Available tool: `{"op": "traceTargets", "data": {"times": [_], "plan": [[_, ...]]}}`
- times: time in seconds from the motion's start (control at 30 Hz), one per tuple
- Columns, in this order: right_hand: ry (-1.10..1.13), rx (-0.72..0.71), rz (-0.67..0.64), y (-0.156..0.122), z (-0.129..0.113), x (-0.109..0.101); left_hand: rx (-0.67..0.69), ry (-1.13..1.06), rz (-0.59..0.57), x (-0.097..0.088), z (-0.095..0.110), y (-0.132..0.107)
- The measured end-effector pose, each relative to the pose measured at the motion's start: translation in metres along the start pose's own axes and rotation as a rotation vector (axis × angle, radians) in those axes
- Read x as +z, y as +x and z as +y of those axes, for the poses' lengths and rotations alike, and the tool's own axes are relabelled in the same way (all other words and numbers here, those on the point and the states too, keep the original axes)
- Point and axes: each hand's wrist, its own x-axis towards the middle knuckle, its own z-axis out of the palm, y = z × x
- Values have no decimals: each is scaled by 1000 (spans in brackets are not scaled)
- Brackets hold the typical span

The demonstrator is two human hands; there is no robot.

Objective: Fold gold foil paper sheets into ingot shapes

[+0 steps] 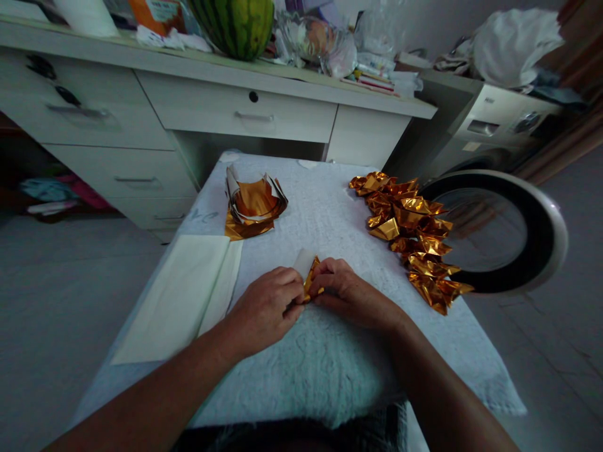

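Between my two hands is a small piece of gold foil paper (pixel 309 280) with a whitish sheet (pixel 304 261) at its upper left. My left hand (pixel 273 301) pinches its left side, fingers curled. On the other side, my right hand (pixel 346 289) grips the foil's edge with thumb and fingertips. A curled stack of gold foil sheets (pixel 257 199) with pale backs sits at the far left of the cloth-covered table (pixel 301 351). Along the right lies a pile of folded gold foil pieces (pixel 405 220). Flat pale paper sheets (pixel 174 295) rest beside my left forearm.
A white desk (pixel 245 116) with drawers stands behind the table, bearing a watermelon (pixel 235 25) and plastic bags. At the right, the open round door (pixel 499 232) of a washing machine (pixel 494 119) reaches close to the table's edge and the foil pile.
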Motion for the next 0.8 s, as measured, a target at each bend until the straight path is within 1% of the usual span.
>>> {"op": "traceTargets", "data": {"times": [0.17, 0.37, 0.57, 0.8], "plan": [[-17, 56, 14, 2, -4, -2, -14, -13, 2, -2, 2, -1], [11, 42, 23, 2, -2, 0, -69, -75, 38, 1, 6, 0], [22, 22, 36, 2, -1, 1, -92, -167, 75, 4, 8, 3], [22, 54, 35, 2, -4, 1, -107, -119, 121, 7, 8, 0]]}}
